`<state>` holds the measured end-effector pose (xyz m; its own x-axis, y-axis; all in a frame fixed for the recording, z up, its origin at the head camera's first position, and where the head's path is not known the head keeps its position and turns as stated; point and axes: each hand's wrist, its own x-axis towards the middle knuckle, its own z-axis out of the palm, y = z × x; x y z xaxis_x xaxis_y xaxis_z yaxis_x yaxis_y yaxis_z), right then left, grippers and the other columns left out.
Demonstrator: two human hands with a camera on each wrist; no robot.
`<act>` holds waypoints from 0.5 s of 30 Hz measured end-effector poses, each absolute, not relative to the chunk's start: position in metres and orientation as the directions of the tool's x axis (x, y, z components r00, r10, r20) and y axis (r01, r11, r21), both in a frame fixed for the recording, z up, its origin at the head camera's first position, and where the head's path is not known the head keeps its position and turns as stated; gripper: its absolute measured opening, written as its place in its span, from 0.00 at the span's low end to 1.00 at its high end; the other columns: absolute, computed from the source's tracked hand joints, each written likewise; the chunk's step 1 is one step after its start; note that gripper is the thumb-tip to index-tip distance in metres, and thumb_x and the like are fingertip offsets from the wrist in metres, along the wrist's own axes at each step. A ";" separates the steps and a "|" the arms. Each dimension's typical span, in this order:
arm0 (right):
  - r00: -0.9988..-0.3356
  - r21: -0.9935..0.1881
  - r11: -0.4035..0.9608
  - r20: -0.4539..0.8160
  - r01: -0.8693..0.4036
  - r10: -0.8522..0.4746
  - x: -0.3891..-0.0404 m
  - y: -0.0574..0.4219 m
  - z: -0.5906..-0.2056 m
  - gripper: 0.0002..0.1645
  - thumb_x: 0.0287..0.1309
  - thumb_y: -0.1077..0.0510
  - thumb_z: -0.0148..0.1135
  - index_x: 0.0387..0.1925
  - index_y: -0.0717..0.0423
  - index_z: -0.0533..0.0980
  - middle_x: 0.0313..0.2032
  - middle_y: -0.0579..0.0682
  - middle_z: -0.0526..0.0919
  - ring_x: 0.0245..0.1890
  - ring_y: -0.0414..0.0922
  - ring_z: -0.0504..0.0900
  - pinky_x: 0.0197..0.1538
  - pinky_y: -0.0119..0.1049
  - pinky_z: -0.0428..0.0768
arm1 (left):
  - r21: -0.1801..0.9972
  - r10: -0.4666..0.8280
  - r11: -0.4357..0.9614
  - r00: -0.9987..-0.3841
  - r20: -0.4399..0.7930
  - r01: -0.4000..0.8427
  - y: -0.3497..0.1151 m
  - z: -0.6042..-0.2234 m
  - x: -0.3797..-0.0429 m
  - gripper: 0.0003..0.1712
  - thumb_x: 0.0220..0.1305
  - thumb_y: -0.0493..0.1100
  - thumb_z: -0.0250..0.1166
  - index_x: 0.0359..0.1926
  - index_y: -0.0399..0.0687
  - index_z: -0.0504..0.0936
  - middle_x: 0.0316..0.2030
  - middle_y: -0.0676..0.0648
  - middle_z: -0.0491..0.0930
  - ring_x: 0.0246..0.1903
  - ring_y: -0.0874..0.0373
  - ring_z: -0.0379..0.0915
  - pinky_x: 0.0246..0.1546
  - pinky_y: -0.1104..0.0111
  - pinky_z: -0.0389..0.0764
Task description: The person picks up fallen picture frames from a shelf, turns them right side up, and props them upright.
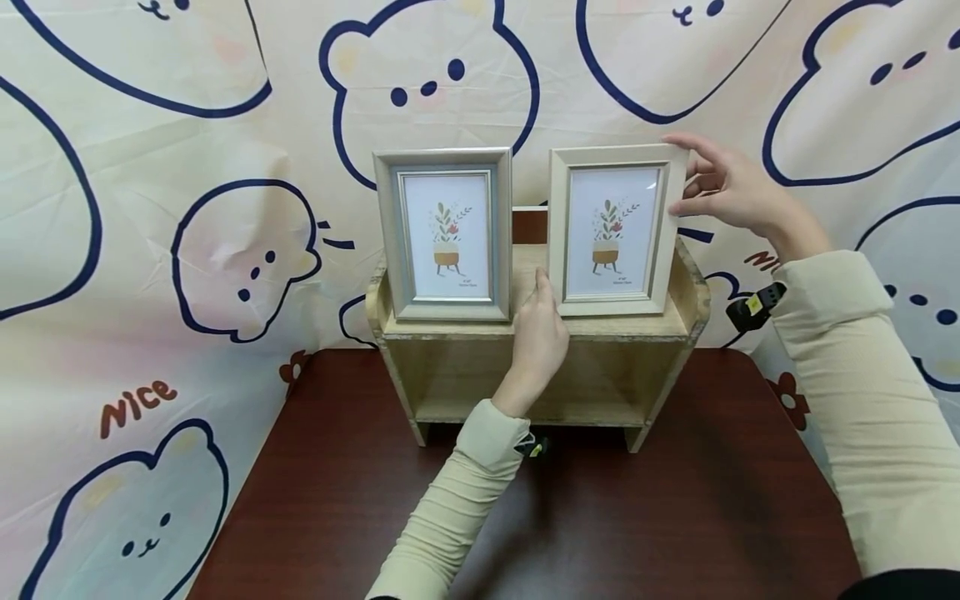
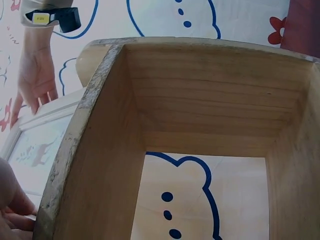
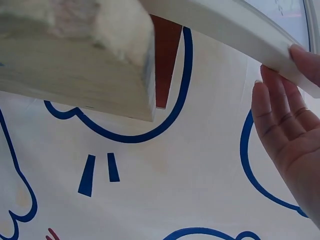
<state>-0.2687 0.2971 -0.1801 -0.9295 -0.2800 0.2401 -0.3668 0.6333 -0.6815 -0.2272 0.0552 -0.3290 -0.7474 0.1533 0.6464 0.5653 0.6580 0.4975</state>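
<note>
A cream-white picture frame (image 1: 611,233) stands on the right half of the top of a small wooden shelf (image 1: 525,411). With thumb in front and fingers behind, my right hand (image 1: 738,192) pinches its upper right edge, as the right wrist view shows at the frame's rim (image 3: 240,37). My left hand (image 1: 542,333) holds the lower left corner, the index finger pointing up along the side. In the left wrist view, that hand (image 2: 12,205) is partly cut off. To the left stands a silver-grey picture frame (image 1: 447,237) with the same plant print, close to the left fingers.
The shelf stands at the back of a dark red-brown table (image 1: 645,517), against a cloth backdrop (image 1: 247,150) printed with blue-outlined bears. Raised side panels (image 1: 693,292) border its top. Below is an open compartment (image 2: 210,100).
</note>
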 end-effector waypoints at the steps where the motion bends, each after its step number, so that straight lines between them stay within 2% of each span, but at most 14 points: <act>1: -0.928 -0.679 0.634 0.247 -0.371 -0.279 -0.268 0.297 -0.181 0.48 0.54 0.64 0.61 0.68 0.29 0.50 0.44 0.53 0.74 0.36 0.36 0.75 0.52 0.66 0.61 | 0.487 0.162 0.645 -0.728 0.666 0.589 0.054 -0.330 -0.226 0.28 0.58 0.26 0.50 0.60 0.19 0.56 0.53 0.30 0.70 0.46 0.44 0.73 0.53 0.63 0.71; 3: -0.927 -0.674 0.637 0.257 -0.374 -0.273 -0.267 0.296 -0.184 0.50 0.54 0.62 0.61 0.68 0.27 0.46 0.50 0.60 0.72 0.38 0.38 0.75 0.53 0.66 0.61 | 0.439 0.187 0.616 -0.663 0.725 0.654 0.050 -0.336 -0.222 0.29 0.59 0.28 0.51 0.60 0.18 0.56 0.55 0.28 0.67 0.55 0.42 0.66 0.58 0.61 0.65; 5: -0.925 -0.675 0.633 0.276 -0.379 -0.259 -0.263 0.295 -0.188 0.51 0.55 0.60 0.61 0.68 0.25 0.41 0.56 0.64 0.68 0.44 0.43 0.75 0.54 0.66 0.61 | 0.378 0.214 0.572 -0.578 0.788 0.727 0.044 -0.343 -0.215 0.29 0.60 0.30 0.53 0.60 0.18 0.57 0.57 0.27 0.64 0.59 0.41 0.61 0.60 0.60 0.61; 8: -0.915 -0.676 0.621 0.347 -0.396 -0.206 -0.248 0.294 -0.199 0.51 0.57 0.57 0.59 0.68 0.26 0.38 0.61 0.64 0.63 0.53 0.49 0.70 0.56 0.58 0.64 | 0.293 0.241 0.509 -0.461 0.854 0.810 0.028 -0.356 -0.200 0.27 0.58 0.33 0.56 0.57 0.21 0.64 0.55 0.28 0.68 0.57 0.42 0.64 0.58 0.60 0.64; 11: -0.863 -0.662 0.584 0.484 -0.470 -0.146 -0.220 0.290 -0.218 0.50 0.56 0.61 0.59 0.70 0.34 0.42 0.62 0.59 0.63 0.57 0.48 0.67 0.56 0.41 0.69 | 0.287 0.266 0.462 -0.440 0.858 0.839 0.004 -0.366 -0.185 0.24 0.60 0.37 0.56 0.55 0.26 0.69 0.53 0.30 0.70 0.54 0.43 0.67 0.56 0.62 0.67; 13: -0.795 -0.615 0.567 0.593 -0.548 -0.125 -0.197 0.287 -0.236 0.49 0.53 0.67 0.60 0.70 0.43 0.47 0.61 0.56 0.65 0.56 0.43 0.68 0.52 0.30 0.71 | 0.292 0.275 0.453 -0.443 0.853 0.842 -0.016 -0.372 -0.178 0.25 0.63 0.42 0.55 0.55 0.27 0.70 0.53 0.31 0.71 0.54 0.43 0.68 0.55 0.62 0.68; 15: -0.711 -0.555 0.545 0.694 -0.628 -0.111 -0.175 0.283 -0.255 0.45 0.50 0.70 0.60 0.69 0.52 0.53 0.59 0.52 0.68 0.56 0.40 0.68 0.49 0.23 0.70 | 0.303 0.275 0.459 -0.458 0.845 0.835 -0.039 -0.375 -0.171 0.28 0.65 0.48 0.53 0.56 0.28 0.69 0.53 0.31 0.70 0.54 0.44 0.68 0.56 0.62 0.67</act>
